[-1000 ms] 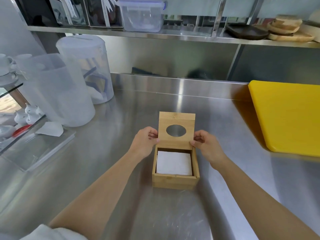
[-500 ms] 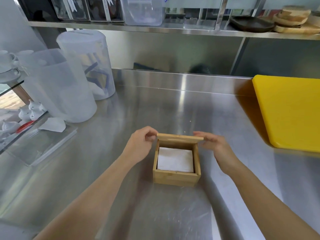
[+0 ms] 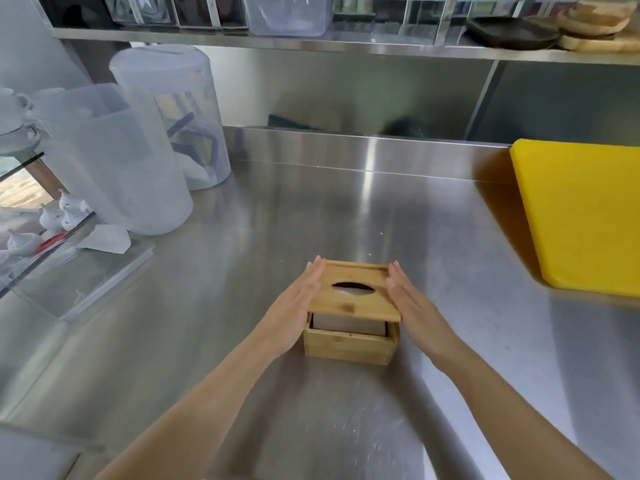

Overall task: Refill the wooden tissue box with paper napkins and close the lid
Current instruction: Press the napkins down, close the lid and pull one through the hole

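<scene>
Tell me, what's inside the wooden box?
White napkins fill the wooden box, showing under the raised lid and through its oval hole. How many is hidden.

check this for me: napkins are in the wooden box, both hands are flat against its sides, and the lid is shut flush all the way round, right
Not quite. In the head view the lid is not flush: its near edge stands above the wooden box, leaving a gap that shows the white napkins. The rest holds: the left hand and right hand lie flat against the sides.
</scene>
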Motion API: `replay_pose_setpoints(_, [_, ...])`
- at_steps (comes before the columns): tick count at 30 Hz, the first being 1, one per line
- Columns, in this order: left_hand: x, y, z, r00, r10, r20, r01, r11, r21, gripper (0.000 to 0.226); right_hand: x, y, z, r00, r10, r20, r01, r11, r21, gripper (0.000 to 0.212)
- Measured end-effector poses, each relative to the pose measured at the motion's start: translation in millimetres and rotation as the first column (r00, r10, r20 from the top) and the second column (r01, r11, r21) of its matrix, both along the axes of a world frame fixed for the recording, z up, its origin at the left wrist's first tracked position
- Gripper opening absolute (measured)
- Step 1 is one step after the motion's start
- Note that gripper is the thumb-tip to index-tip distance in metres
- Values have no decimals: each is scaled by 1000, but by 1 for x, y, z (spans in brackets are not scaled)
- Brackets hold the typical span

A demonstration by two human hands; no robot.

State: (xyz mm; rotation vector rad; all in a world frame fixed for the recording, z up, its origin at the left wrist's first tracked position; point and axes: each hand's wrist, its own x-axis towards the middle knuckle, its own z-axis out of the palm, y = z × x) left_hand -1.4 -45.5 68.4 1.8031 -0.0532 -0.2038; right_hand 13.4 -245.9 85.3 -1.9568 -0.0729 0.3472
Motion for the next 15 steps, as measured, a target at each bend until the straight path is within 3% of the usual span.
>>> replay_pose_setpoints(5, [-13, 7, -17, 970, -118, 211, 22, 913, 408, 45, -4, -2, -13, 976, 167, 141, -114, 939, -325, 53])
replay_pose_setpoints(8, [-12, 7, -18, 947, -158, 281, -9, 859, 512, 44, -3, -2, -13, 960, 221, 170, -119, 876, -467, 52])
replay_pose_setpoints(15, [-7, 9, -15, 923, -225, 313, -48, 739, 672, 61, -4, 0, -8, 955, 247, 162, -123, 831, -543, 53])
